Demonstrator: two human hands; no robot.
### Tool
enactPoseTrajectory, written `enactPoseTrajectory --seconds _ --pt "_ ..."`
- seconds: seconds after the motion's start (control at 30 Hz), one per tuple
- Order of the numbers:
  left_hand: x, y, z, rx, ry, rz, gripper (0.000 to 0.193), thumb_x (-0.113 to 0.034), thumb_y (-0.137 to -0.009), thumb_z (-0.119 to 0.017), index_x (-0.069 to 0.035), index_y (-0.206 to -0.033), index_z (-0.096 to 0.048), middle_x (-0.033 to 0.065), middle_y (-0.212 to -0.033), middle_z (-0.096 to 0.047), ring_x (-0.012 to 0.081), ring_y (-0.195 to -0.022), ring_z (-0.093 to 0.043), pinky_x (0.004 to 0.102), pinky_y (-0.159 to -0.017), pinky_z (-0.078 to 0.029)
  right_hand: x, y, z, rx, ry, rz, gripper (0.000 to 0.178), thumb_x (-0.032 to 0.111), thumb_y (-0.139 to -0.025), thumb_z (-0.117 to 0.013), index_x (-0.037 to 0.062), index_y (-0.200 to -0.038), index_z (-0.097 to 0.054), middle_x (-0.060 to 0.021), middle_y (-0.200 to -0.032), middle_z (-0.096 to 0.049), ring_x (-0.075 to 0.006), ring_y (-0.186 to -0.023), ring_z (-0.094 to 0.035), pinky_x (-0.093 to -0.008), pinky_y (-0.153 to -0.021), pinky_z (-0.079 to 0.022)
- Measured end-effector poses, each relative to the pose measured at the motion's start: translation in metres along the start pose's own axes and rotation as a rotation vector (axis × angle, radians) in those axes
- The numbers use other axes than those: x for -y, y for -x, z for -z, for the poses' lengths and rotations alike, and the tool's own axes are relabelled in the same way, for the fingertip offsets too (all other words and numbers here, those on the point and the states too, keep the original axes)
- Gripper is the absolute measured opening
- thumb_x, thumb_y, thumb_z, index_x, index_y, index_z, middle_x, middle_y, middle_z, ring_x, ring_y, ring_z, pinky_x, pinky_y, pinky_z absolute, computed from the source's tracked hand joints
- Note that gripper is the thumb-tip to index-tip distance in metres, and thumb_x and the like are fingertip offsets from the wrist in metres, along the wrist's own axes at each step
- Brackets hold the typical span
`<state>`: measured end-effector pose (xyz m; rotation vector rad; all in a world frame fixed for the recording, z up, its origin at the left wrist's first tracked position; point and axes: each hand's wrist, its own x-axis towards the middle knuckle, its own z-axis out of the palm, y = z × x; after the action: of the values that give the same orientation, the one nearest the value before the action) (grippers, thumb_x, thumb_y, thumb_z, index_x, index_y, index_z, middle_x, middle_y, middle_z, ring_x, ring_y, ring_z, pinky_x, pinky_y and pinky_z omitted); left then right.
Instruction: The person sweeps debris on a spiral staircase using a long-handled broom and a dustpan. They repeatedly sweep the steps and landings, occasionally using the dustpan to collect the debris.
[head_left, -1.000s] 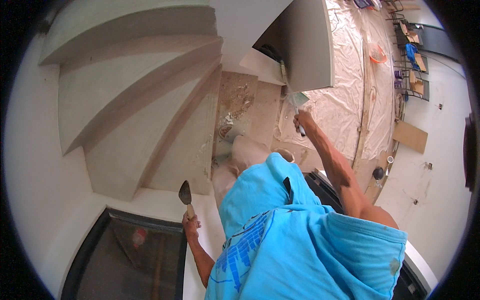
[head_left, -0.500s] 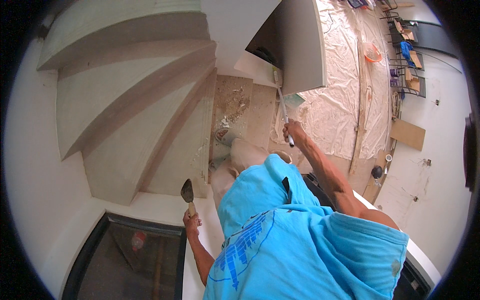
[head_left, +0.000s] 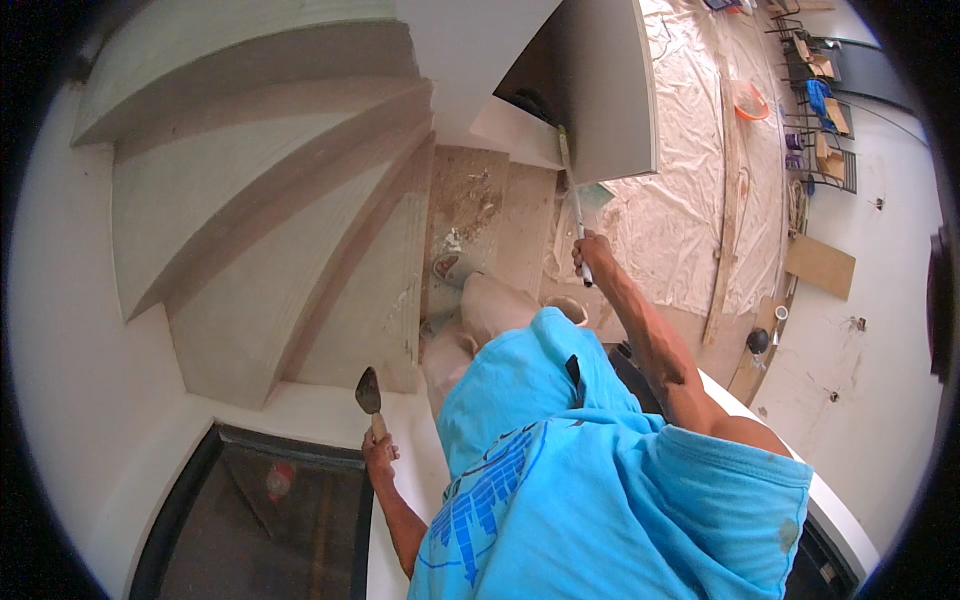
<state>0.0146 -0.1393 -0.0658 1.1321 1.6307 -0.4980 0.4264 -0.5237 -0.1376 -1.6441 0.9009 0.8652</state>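
Note:
My left hand (head_left: 381, 455) is closed around the wooden handle of a trowel (head_left: 368, 392). Its dark, stained blade points up and away from me, near the lowest stair tread. On the other side, my right hand (head_left: 593, 254) grips the end of a long, slim tool with a white handle (head_left: 579, 212). The tool's far end, narrow and yellowish, lies by the lower edge of a white panel (head_left: 610, 100); I cannot make out its exact kind. A pale greenish piece (head_left: 597, 196) lies on the floor beside the handle.
Winding stairs (head_left: 270, 210) rise at the left. Rubble (head_left: 470, 205) is scattered on the floor ahead of my feet. Plastic sheeting (head_left: 680, 200) covers the floor at the right, with a wooden plank (head_left: 726, 200) and an orange basin (head_left: 749, 100). A dark-framed window (head_left: 260, 510) is at lower left.
My right hand and the long tool have shifted slightly right, and the tool's far end has moved a little. The trowel blade has swung slightly left and up.

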Motion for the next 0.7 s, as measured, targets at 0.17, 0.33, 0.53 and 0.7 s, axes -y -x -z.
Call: enactPoseTrajectory --seconds 0.17,0.33,0.53,0.7 --pt "-0.002 0.009 -0.003 0.052 0.062 -0.005 0.048 -0.004 -0.074 -0.054 -0.005 -0.121 -0.043 0.0041 -0.074 -0.049 0.0127 -0.049 -0.047 0.0258 -0.040 -0.040 -0.001 0.004 -0.019 -0.026 0.011 0.157 0.015 0.005 -0.074 -0.050 0.0033 -0.059 -0.051 -0.0060 -0.055 -0.049 -0.0207 -0.043 -0.049 -0.0335 -0.037 -0.038" --pt "-0.021 0.002 -0.007 0.104 -0.021 -0.079 0.047 -0.004 -0.074 -0.054 -0.005 -0.120 -0.044 0.0043 -0.075 -0.050 0.0130 -0.050 -0.048 0.0258 -0.040 -0.040 -0.050 -0.150 0.069 0.169 0.863 0.785 0.007 0.012 -0.060 -0.060 0.0125 -0.056 -0.055 -0.0049 -0.060 -0.057 -0.0249 -0.053 -0.055 -0.0357 -0.051 -0.042" --pt "-0.015 0.000 -0.004 0.044 0.007 -0.094 0.049 -0.004 -0.073 -0.054 -0.004 -0.121 -0.044 0.0048 -0.074 -0.050 0.0134 -0.050 -0.048 0.0266 -0.039 -0.041 0.012 -0.052 0.009 0.004 0.007 -0.024 0.009 0.010 -0.082 -0.041 0.0090 -0.073 -0.042 -0.0020 -0.053 -0.042 -0.0127 -0.038 -0.039 -0.0296 -0.032 -0.034" --pt "-0.013 -0.003 -0.005 0.080 -0.029 -0.046 0.050 -0.005 -0.074 -0.055 -0.004 -0.122 -0.042 0.0055 -0.074 -0.050 0.0137 -0.049 -0.048 0.0268 -0.039 -0.041 0.004 -0.029 0.002 -0.010 -0.096 0.099 0.007 0.009 -0.077 -0.051 0.0051 -0.071 -0.048 -0.0032 -0.053 -0.044 -0.0159 -0.040 -0.044 -0.0307 -0.033 -0.034"
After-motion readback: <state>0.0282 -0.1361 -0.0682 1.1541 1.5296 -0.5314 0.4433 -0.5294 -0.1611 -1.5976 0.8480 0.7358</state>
